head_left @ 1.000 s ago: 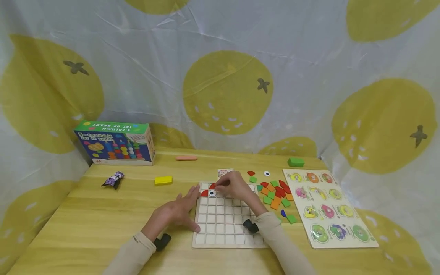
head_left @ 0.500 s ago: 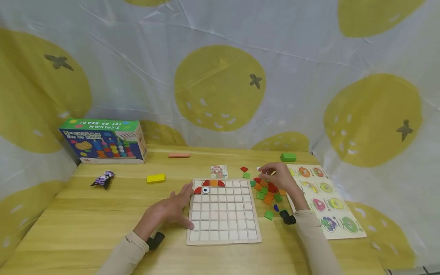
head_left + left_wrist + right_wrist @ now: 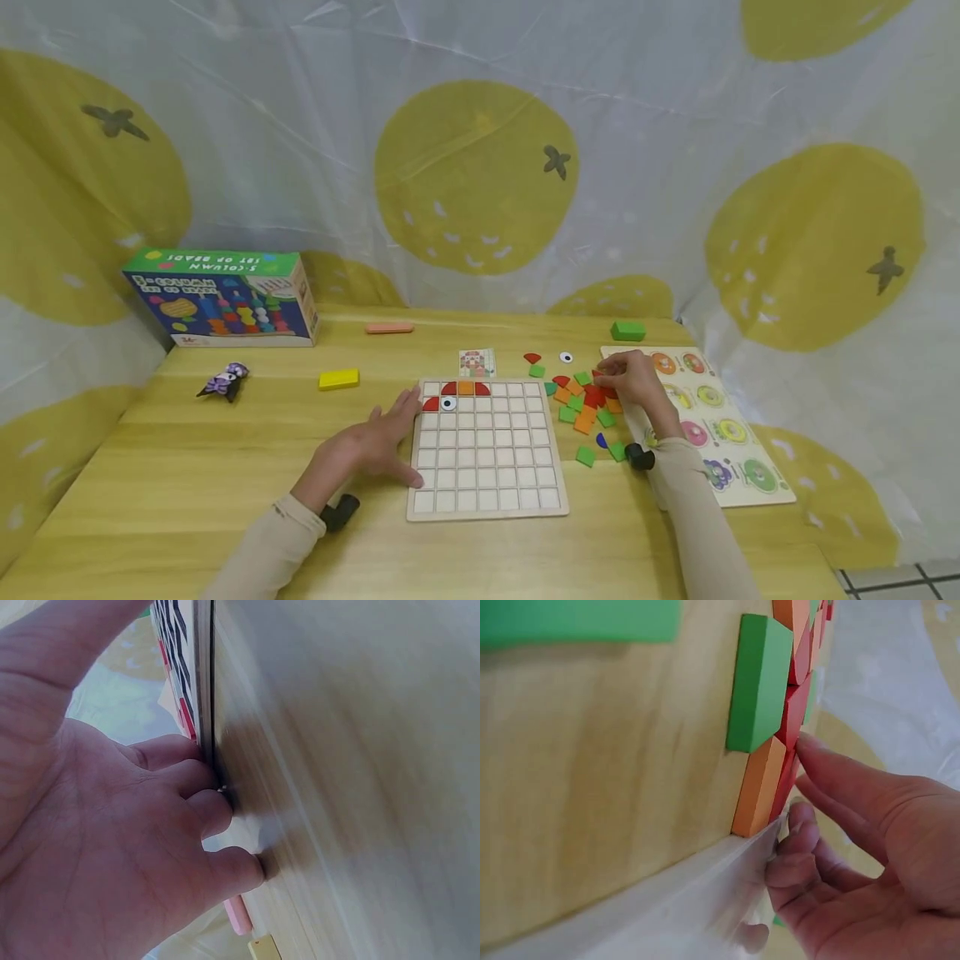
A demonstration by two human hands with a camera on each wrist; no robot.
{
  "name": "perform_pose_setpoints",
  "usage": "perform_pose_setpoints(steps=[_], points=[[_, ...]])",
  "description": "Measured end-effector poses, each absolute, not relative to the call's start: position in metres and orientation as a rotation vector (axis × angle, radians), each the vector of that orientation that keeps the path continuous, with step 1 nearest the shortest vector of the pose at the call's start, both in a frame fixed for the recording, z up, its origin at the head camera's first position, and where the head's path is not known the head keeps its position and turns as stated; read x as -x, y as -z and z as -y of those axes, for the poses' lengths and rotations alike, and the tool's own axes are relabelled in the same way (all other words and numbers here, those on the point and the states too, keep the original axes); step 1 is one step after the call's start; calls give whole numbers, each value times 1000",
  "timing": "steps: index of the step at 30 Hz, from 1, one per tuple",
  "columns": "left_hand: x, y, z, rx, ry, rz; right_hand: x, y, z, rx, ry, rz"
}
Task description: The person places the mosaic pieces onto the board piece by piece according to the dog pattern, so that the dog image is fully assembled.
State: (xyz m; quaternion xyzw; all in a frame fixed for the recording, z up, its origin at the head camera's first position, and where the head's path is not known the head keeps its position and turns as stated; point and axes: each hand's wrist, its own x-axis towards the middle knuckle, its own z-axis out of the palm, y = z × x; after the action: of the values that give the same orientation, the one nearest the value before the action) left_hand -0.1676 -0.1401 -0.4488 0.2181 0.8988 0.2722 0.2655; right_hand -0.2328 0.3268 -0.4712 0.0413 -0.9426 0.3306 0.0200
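Observation:
In the head view my left hand (image 3: 378,442) lies with fingers spread along the left side of a wooden grid board (image 3: 487,513). The left wrist view shows its fingertips (image 3: 244,870) close to the tabletop by the board's edge. The board's top rows carry red quarter-circles (image 3: 448,388), an orange square (image 3: 466,388) and a round eye piece (image 3: 448,403). My right hand (image 3: 636,385) is at the right of a heap of loose pieces, its thumb and bent fingers touching red pieces (image 3: 784,787); I cannot tell whether it pinches one.
A pattern card (image 3: 477,362) lies behind the board. A fruit puzzle board (image 3: 738,492) is under and beside the right forearm. Around the back are a bead-set box (image 3: 225,308), a green block (image 3: 628,331), a yellow block (image 3: 339,380) and a purple figure (image 3: 225,382).
My right hand left the board, where the orange square now shows between two red pieces, and moved right to the heap of loose pieces. The left hand stays at the board's left edge.

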Motion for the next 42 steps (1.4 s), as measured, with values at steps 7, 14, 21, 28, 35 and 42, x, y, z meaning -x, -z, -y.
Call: perform_pose_setpoints(steps=[7,14,21,28,35,42], points=[[170,445,140,-566,-709,-2441,240,470,-328,-61,-1030,2920],[174,439,143,-574,-715,-2434,248,467,-320,-25,-1069,2932],[176,440,142,-572,-711,-2423,248,465,-320,-27,-1040,2988],[175,444,139,-567,-726,-2399,243,468,-324,20,-1047,2991],[173,445,138,-566,-726,-2400,234,471,-325,23,-1126,2881],[174,446,139,-575,-732,-2402,231,467,-315,-24,-1291,2728]])
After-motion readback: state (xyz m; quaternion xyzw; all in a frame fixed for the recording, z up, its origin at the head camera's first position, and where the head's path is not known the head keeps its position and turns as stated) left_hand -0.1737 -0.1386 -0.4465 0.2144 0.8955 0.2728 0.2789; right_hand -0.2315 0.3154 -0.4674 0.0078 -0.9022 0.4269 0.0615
